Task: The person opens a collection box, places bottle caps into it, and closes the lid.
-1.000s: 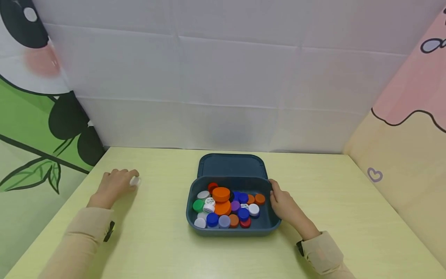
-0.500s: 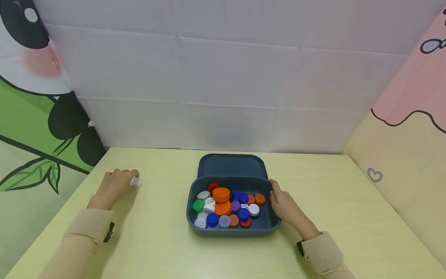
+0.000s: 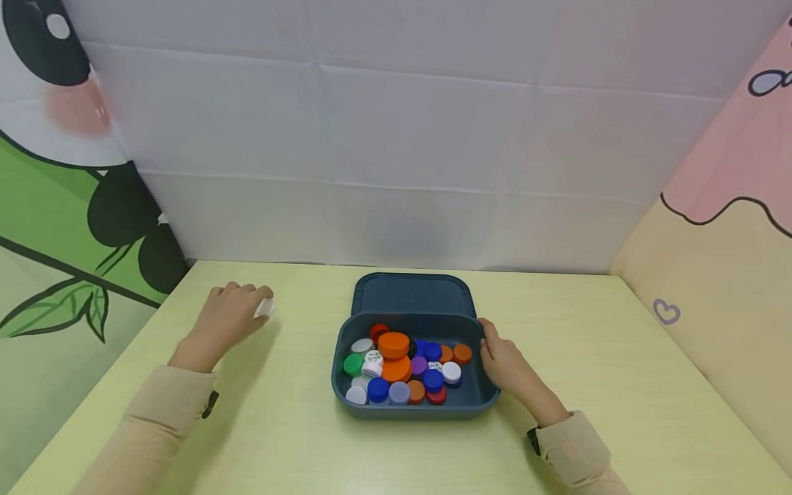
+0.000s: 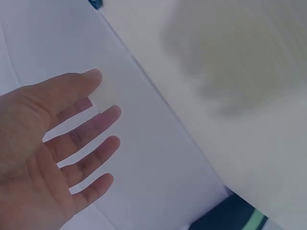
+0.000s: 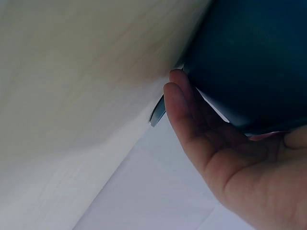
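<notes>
At the left of the head view my left hand (image 3: pixel 229 320) is raised over the table and pinches a white bottle cap (image 3: pixel 265 308). The left wrist view has the white cap (image 4: pixel 105 96) between thumb and fingertips, pale against the wall. A dark blue plastic box (image 3: pixel 411 411) holds many bottle caps in orange, blue, white, green, red and purple. My right hand (image 3: pixel 510 368) grips the right wall of this box near its rim. From the right wrist, fingers (image 5: pixel 180 112) lie along the outer wall of the box (image 5: pixel 254 62); the thumb is mostly hidden.
Behind the box lies its dark blue lid (image 3: pixel 411 294), flat on the pale yellow table (image 3: pixel 297 440). A white wall sheet (image 3: pixel 402 227) closes off the back. Printed panels stand at the left and right table edges.
My left hand has lifted and moved right and slightly away from me with the white bottle cap. The right hand and the box have stayed in place.
</notes>
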`<state>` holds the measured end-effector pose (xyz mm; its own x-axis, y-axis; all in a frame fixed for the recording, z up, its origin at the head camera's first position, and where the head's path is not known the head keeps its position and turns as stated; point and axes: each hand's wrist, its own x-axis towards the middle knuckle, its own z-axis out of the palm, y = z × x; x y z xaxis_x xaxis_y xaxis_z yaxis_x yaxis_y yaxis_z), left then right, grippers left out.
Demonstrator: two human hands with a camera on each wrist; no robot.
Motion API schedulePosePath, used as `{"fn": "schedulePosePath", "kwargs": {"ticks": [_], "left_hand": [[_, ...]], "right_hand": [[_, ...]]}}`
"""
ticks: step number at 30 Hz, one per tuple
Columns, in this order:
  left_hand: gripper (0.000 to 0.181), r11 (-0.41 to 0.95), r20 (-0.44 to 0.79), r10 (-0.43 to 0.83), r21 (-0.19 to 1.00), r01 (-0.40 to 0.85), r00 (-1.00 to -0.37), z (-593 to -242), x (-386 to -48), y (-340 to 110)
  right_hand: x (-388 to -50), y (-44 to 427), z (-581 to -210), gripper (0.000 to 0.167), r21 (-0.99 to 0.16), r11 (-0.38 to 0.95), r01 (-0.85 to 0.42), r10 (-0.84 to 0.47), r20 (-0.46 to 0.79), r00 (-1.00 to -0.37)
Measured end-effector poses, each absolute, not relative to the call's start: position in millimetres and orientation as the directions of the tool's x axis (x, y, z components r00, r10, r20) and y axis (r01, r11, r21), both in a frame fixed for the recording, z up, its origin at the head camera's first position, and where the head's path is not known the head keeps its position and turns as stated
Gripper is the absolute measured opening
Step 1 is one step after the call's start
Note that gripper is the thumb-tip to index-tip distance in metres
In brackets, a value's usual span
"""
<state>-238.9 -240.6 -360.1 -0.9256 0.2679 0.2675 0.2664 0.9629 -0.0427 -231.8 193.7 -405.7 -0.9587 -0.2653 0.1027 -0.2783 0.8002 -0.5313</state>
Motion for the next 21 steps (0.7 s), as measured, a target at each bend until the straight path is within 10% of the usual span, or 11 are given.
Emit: {"fn": "schedulePosePath", "kwargs": {"ticks": [21], "left_hand": [[0.039,0.919,0.383,0.388,-0.089,0.385,-0.838,-333,-215,-140]], "right_hand": [[-230,194,-403,0.039,-0.537,0.798,-0.274,-0.264,0.097,-0.96]]}}
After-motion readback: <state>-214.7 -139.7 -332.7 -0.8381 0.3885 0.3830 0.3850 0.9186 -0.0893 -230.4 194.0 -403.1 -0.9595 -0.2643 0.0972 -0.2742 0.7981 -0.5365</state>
